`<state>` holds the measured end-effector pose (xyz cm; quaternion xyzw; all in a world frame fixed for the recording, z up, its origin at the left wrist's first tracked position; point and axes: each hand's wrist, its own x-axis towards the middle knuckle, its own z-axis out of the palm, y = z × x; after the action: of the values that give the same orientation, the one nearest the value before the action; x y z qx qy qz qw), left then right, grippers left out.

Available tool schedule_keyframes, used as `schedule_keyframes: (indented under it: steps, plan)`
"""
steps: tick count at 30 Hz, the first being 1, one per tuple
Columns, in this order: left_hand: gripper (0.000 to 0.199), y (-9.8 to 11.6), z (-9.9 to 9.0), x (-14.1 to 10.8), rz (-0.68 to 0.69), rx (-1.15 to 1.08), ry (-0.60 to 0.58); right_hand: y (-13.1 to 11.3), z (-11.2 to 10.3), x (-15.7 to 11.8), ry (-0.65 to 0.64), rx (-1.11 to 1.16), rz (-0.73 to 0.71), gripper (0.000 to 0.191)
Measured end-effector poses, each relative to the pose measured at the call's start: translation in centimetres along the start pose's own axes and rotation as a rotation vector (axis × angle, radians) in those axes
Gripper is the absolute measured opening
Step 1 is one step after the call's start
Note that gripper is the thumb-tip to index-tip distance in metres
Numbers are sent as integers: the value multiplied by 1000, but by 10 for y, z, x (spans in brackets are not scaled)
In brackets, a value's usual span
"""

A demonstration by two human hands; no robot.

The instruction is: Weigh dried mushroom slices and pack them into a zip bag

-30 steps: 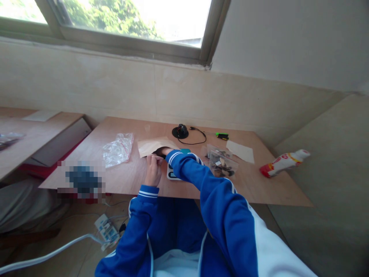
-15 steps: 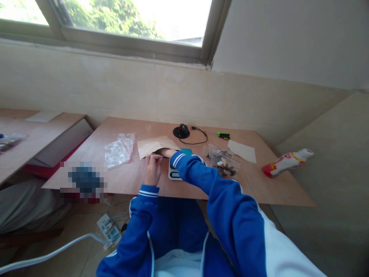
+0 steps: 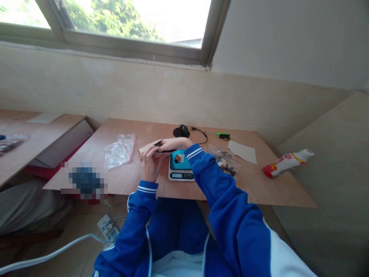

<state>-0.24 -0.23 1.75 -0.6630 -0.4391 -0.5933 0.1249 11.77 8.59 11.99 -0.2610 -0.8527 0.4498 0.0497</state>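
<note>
Fingers of the left hand [image 3: 150,158] are curled tightly, grasping a kraft paper envelope [image 3: 147,151].

Its upper edge is overlain by the right hand [image 3: 173,144], whose fingertips are hidden, so their state cannot be told. The envelope is held at 9 o'clock from a digital scale [image 3: 181,176]; a small brown piece [image 3: 178,158] is left on its teal pan [image 3: 176,165]. The paper is kept steady by this close pinch.

Left hand [image 3: 151,166] curled upright, right hand [image 3: 173,145] stretched sideways, close together

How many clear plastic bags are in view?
3: crumpled clear plastic bag mid-table, clear bag of dark pieces on the right, third bag on the left desk. More may be hidden.
</note>
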Motion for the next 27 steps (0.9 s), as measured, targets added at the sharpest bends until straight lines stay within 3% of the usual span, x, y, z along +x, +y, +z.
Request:
schedule_keyframes:
  steps: [3, 7, 12, 15, 22, 25, 27]
  plan:
    - [57, -6, -2, 3, 35, -34, -8, -10, -7, -12, -65, 51, 49, 18]
    - [57, -14, -4, 7, 0, -55, -50, -12, -13, -27, -31, 58, -87, 25]
    - [55, -18, -2, 10, -69, -98, -54, -6, -13, -41, 107, 39, -218, 42]
    - [53, -18, -1, 14, -54, -141, -50, -1, -10, -43, 167, 88, -254, 41]
    - [37, -30, -2, 29, -122, -134, -109, -4, -11, -47, 487, 426, -333, 42]
    - [25, -36, -4, 42, -170, -111, -128, 5, -13, -69, 621, 632, -337, 47]
    - [21, -39, -6, 53, -173, -102, -162, 24, -10, -88, 700, 704, -306, 48]
